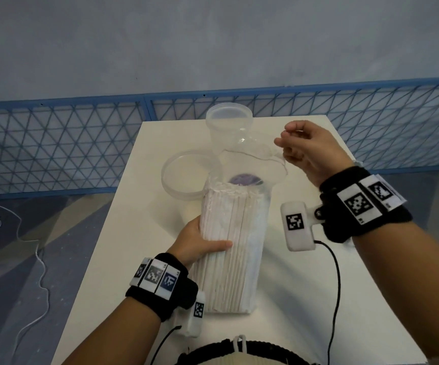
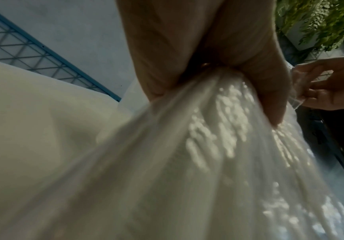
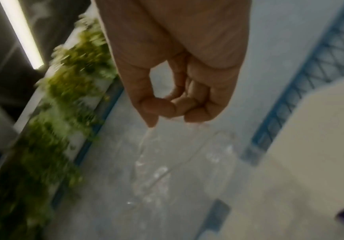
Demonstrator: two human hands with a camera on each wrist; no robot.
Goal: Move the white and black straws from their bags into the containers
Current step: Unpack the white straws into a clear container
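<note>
Low in the frame's centre, the left hand grips the bag of white straws standing on the surface; higher right, the right hand pinches what looks like the bag's clear open top, containers beyond

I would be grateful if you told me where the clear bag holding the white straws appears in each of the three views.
Head: the bag of white straws stands centre frame, gripped by the left hand.
Left wrist: it fills the lower middle, blurred, under the fingers.
Right wrist: only its clear open top hangs below the right hand.
Shared landmark: the blue lattice fence.
</note>
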